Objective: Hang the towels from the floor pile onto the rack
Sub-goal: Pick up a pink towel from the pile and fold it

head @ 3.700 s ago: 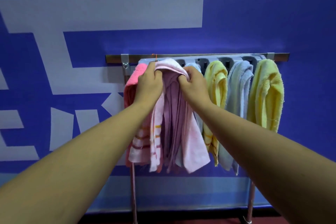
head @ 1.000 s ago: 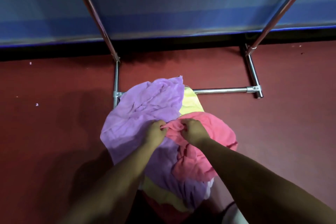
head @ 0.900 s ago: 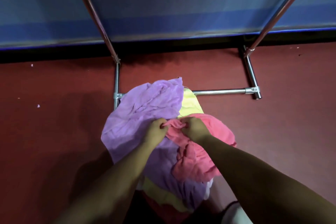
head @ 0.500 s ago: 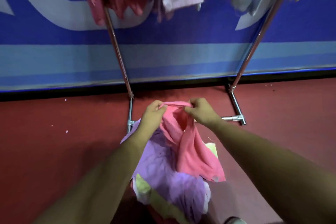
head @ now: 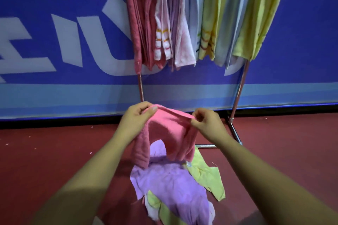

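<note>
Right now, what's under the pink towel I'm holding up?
Below the pink towel lies a purple towel, a yellow-green towel poking out at its right. The pink towel's hanging folds hide part of both; anything beneath the purple towel is covered.

Soft, fuzzy terry cloth of the pink towel [head: 170, 133], smoother creased purple cloth [head: 173, 184], thin matt yellow-green cloth [head: 206, 173], napped ribbed fabric of the hung towels [head: 182, 14], polished glossy metal tubes of the rack [head: 240, 86], matt, faintly grainy red floor [head: 45, 160], matt blue wall [head: 54, 5]
</note>
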`<state>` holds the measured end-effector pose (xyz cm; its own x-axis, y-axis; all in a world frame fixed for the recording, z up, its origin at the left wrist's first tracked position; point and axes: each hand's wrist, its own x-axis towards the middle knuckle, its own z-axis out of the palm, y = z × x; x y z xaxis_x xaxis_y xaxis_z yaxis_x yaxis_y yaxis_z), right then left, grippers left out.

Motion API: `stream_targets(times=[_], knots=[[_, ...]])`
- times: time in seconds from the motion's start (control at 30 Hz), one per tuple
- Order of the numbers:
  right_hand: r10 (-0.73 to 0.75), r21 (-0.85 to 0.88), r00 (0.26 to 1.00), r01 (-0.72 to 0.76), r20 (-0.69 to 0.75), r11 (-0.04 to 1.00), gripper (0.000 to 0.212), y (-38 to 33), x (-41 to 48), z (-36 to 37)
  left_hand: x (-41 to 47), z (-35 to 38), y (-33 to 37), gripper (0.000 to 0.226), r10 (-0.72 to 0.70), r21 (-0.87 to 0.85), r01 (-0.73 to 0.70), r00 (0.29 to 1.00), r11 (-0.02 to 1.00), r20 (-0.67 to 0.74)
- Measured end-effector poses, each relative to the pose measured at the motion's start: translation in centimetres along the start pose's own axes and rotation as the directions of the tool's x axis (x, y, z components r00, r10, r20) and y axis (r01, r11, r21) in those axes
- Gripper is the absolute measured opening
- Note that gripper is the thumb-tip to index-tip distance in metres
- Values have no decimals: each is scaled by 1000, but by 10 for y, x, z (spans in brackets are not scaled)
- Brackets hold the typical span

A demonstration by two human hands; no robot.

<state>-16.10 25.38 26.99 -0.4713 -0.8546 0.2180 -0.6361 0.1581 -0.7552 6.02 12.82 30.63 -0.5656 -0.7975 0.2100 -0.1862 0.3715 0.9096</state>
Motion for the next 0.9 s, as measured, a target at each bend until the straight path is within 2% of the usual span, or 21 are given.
stream_targets(times=[0.1, 0.17, 0.23, 0.3, 0.33, 0.43, 0.5, 0.57, 0.63, 0.73, 0.8, 0.87, 0.9], knots=[[57, -3, 998, -57, 11, 998, 15, 0, -5, 7, -15, -4, -3, 16, 12, 101, -11, 1000, 995, -12], [62, 41, 995, -65, 73, 997, 17, -3, -6, 7, -17, -8, 3, 15, 17, 96, -17, 1000, 995, 6], [5, 291, 973, -75, 233, 954, 27, -12, -13, 9, -19, -7, 11, 14, 16, 20, -18, 994, 1000, 108], [-63, 483, 920, -145, 388, 863, 48, -26, -22, 14, -25, -1, 15, 14, 29, 27, -37, 969, 999, 243], [-97, 478, 887, -148, 452, 866, 50, -35, -26, 15, -27, 2, 14, 14, 38, 47, -54, 955, 997, 293], [-145, 318, 806, -56, 574, 947, 23, -55, -29, 18, -29, 6, 12, 11, 29, 76, -56, 946, 995, 322], [-141, 294, 834, -26, 533, 955, 15, -59, -27, 15, -26, 4, 11, 10, 14, 70, -37, 954, 997, 299], [-97, 349, 916, -49, 390, 936, 19, -60, -23, 8, -24, 0, 9, 13, -26, 88, -4, 939, 996, 342], [-16, 474, 974, -95, 225, 875, 20, -56, -15, -3, -24, -9, 1, 18, -115, 194, 26, 877, 981, 466], [133, 511, 987, -162, 92, 844, 22, -44, -6, -18, -27, -22, -17, 21, -299, 373, 76, 753, 925, 586], [197, 404, 979, -204, 61, 892, 23, -32, -2, -23, -25, -26, -23, 20, -300, 338, 118, 772, 934, 560], [191, 144, 980, -197, 51, 970, 17, -18, 2, -28, -22, -27, -20, 20, -176, 184, 97, 857, 978, 484], [177, -2, 980, -178, 91, 984, 11, -13, 3, -29, -21, -25, -15, 19, -120, 96, 87, 897, 992, 426]])
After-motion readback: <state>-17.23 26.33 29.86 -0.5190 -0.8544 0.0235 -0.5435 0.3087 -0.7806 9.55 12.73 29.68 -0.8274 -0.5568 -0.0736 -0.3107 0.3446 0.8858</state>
